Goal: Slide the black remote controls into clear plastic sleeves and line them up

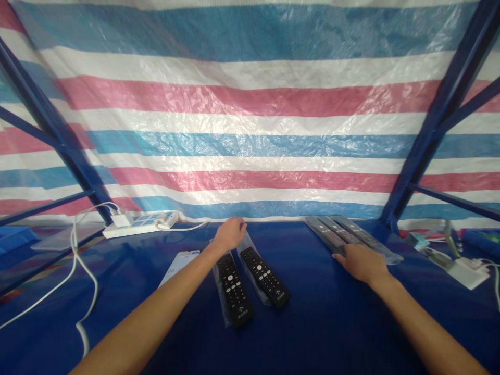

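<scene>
Two black remote controls, a left one (234, 294) and a right one (265, 278), lie side by side on the blue table (312, 323), each partly over a clear plastic bag. At their far ends is my left hand (231, 234), its fingers closed at the upper end of the right remote's plastic bag (246, 240). Several bagged remote controls (332, 232) lie in a row at the back right. My right hand (361, 262) covers their near ends, thumb on the left side and fingers curled over a bagged remote; the fingertips are partly hidden.
A phone (179, 263) lies left of the remotes, partly behind my left forearm. A white power strip (140, 224) with cables stands at the back left. Blue frame posts (425, 130) rise on both sides before a striped sheet (250, 99). A white adapter (469, 272) sits far right.
</scene>
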